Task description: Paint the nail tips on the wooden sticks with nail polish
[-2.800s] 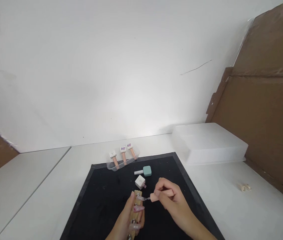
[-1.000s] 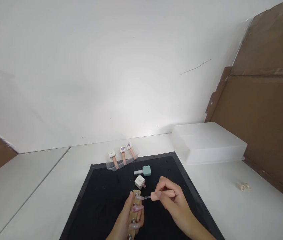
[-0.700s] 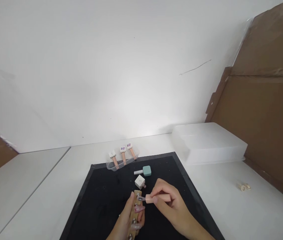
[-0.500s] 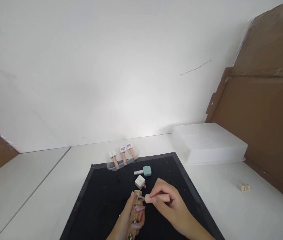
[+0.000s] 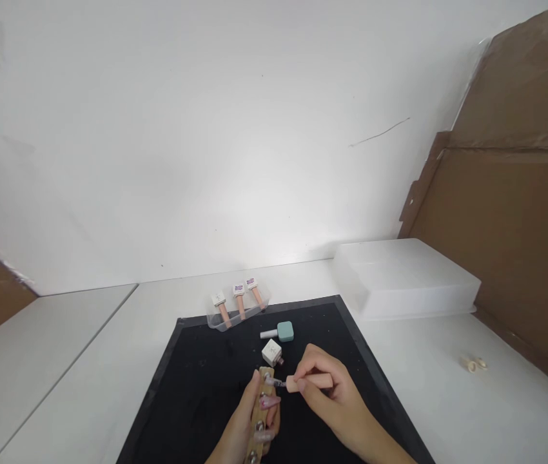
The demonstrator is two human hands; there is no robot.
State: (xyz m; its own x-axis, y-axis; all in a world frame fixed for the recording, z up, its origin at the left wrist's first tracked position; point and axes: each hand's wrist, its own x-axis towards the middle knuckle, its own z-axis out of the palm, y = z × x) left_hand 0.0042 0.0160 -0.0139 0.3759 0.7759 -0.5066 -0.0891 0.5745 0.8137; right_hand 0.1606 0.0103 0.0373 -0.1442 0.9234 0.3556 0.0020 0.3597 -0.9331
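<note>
My left hand (image 5: pixel 241 422) is wrapped round a wooden strip (image 5: pixel 257 419) with round metal studs, above the black mat. Pink nail tips (image 5: pixel 269 402) stick out to the right from the strip. Between the thumb and fingers of my right hand (image 5: pixel 334 396) is a peach-coloured brush cap (image 5: pixel 310 383). Its brush lies at the top nail tip (image 5: pixel 273 381). Just beyond the strip sits a white square bottle (image 5: pixel 272 352), tilted, its neck uncapped. A mint-green bottle (image 5: pixel 285 331) with a white cap lies behind it.
A clear tray (image 5: pixel 240 316) with three white bottles with peach caps stands at the mat's (image 5: pixel 191 361) back edge. To the right are a translucent white box (image 5: pixel 409 277) and small beige rings (image 5: pixel 472 364). Brown cardboard (image 5: pixel 510 245) borders the right side.
My right hand has shifted slightly to the right with the brush cap, and the brush is now nearer the outer part of the top nail tip. My left hand stays almost still.
</note>
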